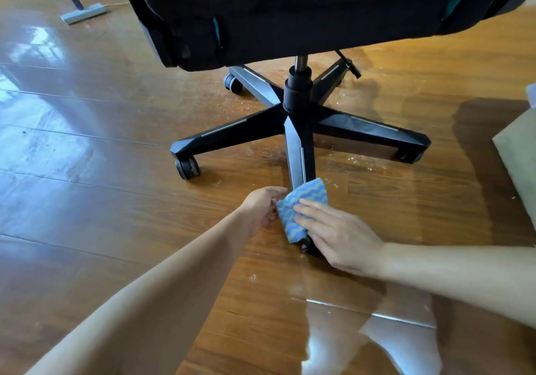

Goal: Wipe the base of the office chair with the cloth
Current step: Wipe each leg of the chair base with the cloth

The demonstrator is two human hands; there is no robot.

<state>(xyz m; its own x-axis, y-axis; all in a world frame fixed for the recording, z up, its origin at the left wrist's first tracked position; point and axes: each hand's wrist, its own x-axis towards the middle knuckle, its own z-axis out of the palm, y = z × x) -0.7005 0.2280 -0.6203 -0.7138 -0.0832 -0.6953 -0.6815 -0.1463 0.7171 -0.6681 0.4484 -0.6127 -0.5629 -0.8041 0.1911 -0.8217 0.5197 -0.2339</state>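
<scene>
The black five-armed chair base (298, 126) stands on castors on the wooden floor, under the dark seat (290, 9). A blue cloth with wavy stripes (301, 203) is draped over the end of the nearest arm, above its castor (309, 247). My right hand (339, 237) lies flat on the cloth, pressing it onto the arm. My left hand (261, 207) touches the cloth's left edge with its fingertips, beside the arm's tip.
A grey power strip (84, 13) lies on the floor at the far left. A beige mat or cushion edge (519, 154) sits at the right. Castors (187, 167) stick out around the base. Pale crumbs are scattered on the glossy floor near the base.
</scene>
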